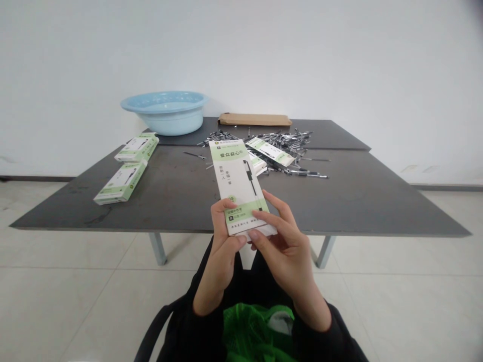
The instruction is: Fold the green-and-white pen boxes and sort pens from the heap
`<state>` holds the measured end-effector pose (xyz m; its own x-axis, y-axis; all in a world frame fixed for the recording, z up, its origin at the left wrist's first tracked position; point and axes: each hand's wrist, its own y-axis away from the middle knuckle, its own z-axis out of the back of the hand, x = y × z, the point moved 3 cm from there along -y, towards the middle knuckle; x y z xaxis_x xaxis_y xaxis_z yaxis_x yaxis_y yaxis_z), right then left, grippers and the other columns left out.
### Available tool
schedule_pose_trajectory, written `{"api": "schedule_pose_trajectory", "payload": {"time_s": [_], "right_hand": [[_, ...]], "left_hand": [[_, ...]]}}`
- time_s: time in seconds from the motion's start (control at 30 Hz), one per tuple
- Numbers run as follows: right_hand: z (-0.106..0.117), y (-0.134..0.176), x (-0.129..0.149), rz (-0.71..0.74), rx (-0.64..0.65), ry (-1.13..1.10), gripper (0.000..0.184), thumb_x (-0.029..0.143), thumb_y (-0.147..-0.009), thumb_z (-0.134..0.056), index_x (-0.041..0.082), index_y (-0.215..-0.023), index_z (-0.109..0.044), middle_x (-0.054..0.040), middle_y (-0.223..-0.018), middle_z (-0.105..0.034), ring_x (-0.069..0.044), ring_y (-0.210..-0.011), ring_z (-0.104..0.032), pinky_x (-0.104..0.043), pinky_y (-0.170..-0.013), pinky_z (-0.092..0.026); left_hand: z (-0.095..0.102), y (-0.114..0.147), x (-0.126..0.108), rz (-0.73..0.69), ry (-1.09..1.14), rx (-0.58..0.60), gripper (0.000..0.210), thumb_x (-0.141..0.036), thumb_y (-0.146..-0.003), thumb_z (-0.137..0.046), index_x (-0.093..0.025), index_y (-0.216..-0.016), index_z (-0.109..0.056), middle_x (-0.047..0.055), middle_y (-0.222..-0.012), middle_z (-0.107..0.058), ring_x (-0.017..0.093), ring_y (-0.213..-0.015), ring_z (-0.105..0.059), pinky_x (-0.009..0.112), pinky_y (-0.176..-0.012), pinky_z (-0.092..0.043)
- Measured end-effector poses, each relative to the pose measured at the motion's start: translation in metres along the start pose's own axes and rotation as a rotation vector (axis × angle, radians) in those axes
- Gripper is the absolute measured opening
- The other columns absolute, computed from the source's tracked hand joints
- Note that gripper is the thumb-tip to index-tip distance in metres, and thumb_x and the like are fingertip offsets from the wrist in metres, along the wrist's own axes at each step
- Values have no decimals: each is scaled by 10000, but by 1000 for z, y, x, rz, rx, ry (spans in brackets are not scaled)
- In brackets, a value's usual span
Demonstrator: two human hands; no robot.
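Between my two hands is a white and green pen box (237, 173) with a black pen printed on its face. It is tilted, its long side pointing away from me over the table's front edge. My left hand (222, 251) grips the lower left corner, fingers on the side and thumb at the bottom end. Closed on the lower right is my right hand (285, 246), its thumb at the near end by a white flap (266, 230) and a finger on the printed face. The inside of the box is hidden.
Beyond the box, a pile of pens (287, 143) lies on the dark table (181, 201), with another pen box (270, 152) on it. Two pen boxes (123, 182) sit at left. Behind stand a blue basin (169, 118) and a brown cardboard piece (254, 119) near the wall.
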<state>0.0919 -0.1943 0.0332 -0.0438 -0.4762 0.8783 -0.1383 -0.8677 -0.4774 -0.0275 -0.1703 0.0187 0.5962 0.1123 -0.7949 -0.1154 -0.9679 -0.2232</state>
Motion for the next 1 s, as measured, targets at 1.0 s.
{"api": "schedule_pose_trajectory", "payload": {"time_s": [1.0], "right_hand": [[-21, -1, -31, 14, -16, -164, 280, 247, -852, -750, 307, -1125, -749, -86, -1394, -552, -213, -914, -704, -289, -504, -637]], "left_hand": [[8, -30, -10, 291, 333, -70, 548, -550, -910, -554, -191, -1320, -613, 158, -1196, -718, 373, -1149, -665, 459, -791, -608]]}}
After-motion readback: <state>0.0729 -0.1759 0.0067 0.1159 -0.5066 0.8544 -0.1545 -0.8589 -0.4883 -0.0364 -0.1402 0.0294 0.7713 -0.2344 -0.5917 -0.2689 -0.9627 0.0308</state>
